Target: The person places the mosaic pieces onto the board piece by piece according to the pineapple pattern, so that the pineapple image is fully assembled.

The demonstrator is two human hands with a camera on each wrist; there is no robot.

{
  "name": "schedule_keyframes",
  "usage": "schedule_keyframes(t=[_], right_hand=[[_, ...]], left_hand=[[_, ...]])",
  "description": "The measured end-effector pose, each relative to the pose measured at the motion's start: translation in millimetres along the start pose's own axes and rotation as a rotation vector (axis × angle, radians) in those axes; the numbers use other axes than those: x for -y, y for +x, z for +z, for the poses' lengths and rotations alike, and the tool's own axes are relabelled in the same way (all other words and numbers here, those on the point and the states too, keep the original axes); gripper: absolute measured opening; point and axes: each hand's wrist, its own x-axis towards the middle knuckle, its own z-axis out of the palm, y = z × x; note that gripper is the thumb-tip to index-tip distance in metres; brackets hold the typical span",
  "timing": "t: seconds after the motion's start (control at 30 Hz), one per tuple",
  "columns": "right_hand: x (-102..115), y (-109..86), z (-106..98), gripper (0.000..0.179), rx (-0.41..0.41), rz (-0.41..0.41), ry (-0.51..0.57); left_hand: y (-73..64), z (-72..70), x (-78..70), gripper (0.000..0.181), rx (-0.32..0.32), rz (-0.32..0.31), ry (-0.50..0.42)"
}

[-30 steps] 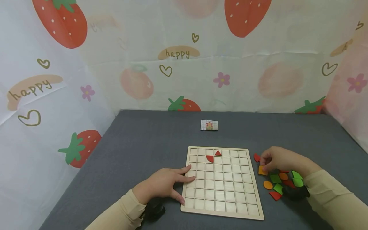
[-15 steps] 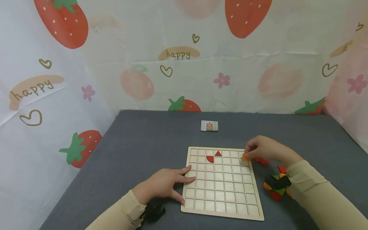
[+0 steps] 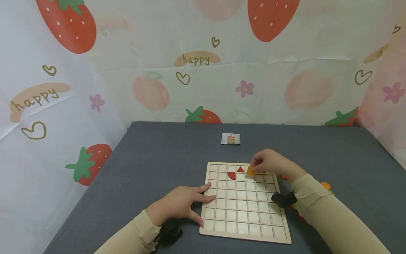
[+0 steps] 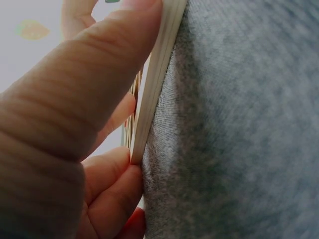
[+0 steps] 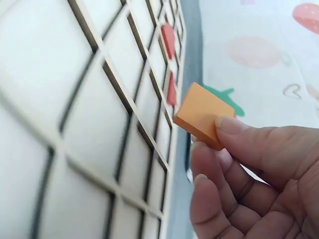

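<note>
My right hand (image 3: 269,163) pinches an orange square tile (image 5: 202,112) between thumb and fingers, above the upper part of the wooden grid board (image 3: 241,215). On the board lie a red triangle (image 3: 240,169) and, diagonally below it to the left, a red quarter circle (image 3: 232,175). The held tile is just right of the triangle. My left hand (image 3: 182,203) rests at the board's left edge with fingers spread, fingertips on the frame. In the left wrist view the thumb (image 4: 65,89) lies along the board's edge (image 4: 154,74).
A small picture card (image 3: 231,138) lies behind the board on the grey cloth (image 3: 165,151). Right of the board is a pile of loose tiles, mostly hidden by my right forearm; an orange round piece (image 3: 325,185) shows. A printed curtain (image 3: 203,88) stands behind.
My right hand picked the orange square tile from the pile and carried it left over the board, close to the red triangle. The left hand has stayed in place.
</note>
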Motion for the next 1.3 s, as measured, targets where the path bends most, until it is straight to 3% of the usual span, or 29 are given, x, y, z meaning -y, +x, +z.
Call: schedule_keyframes(t=[0.17, 0.33, 0.83, 1.3], right_hand=[[6.2, 9.4, 14.8, 0.005, -0.052, -0.036, -0.033], [13.4, 13.7, 23.0, 0.009, -0.046, -0.026, -0.019], [21.5, 15.7, 29.1, 0.011, -0.004, 0.005, -0.064], [20.6, 16.3, 27.6, 0.008, -0.018, 0.043, -0.113]], left_hand=[[0.1, -0.5, -0.8, 0.081, 0.007, -0.009, -0.003], [0.3, -0.6, -1.5, 0.08, 0.007, -0.007, -0.01], [0.0, -0.4, -1.9, 0.08, -0.006, 0.004, 0.001], [1.5, 1.2, 0.1, 0.081, 0.007, -0.014, 0.004]])
